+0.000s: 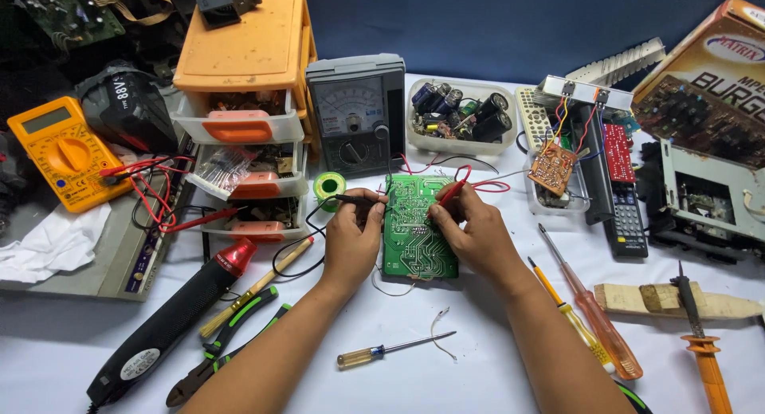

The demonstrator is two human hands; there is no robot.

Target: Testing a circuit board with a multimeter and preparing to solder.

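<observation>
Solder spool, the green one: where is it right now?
In the head view, the green solder spool sits left of the green circuit board, just above the left hand, between the orange drawer unit and the analog multimeter.

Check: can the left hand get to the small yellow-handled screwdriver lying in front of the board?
Probably yes. The left hand holds a black probe at the green circuit board. The small screwdriver lies in the open on the white table, nothing between; the probe would likely need putting down first.

Bright, even overhead light, soft short shadows, sharp focus throughout, slight wide-angle stretching toward the edges.
</observation>
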